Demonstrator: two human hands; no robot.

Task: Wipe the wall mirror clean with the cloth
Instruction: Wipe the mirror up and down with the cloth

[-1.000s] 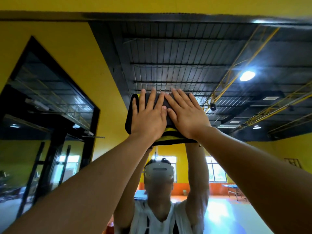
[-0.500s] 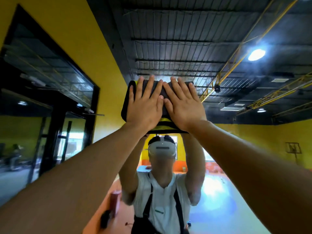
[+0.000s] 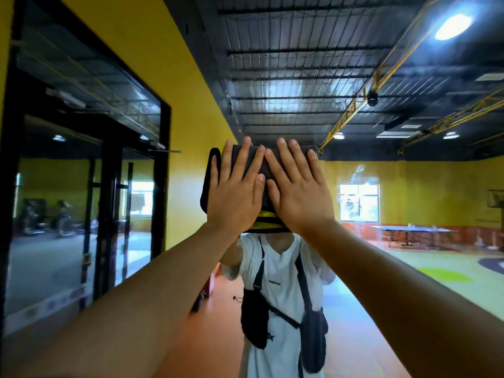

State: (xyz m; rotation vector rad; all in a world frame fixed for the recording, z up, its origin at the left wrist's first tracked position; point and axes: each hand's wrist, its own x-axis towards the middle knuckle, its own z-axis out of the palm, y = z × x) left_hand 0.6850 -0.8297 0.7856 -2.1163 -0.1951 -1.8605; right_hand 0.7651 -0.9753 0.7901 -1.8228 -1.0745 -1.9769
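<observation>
The wall mirror (image 3: 354, 77) fills the view and reflects a dark ceiling, yellow walls and a person in a white shirt. A dark cloth with a yellow stripe (image 3: 268, 226) lies flat on the glass at head height in the reflection. My left hand (image 3: 234, 197) and my right hand (image 3: 297, 192) press side by side on the cloth, fingers spread and pointing up, thumbs nearly touching. The hands hide most of the cloth. Whitish smears (image 3: 357, 170) show on the glass to the right of the cloth.
A black-framed glass door (image 3: 109, 186) stands at the left along a yellow wall. In the reflection, a table-tennis table (image 3: 409, 233) stands at the back right on a shiny floor. Ceiling lamps (image 3: 452, 25) glare at the top right.
Both hands have slid the cloth down the mirror, from the reflected ceiling to the reflected head. The view has tilted down with them.
</observation>
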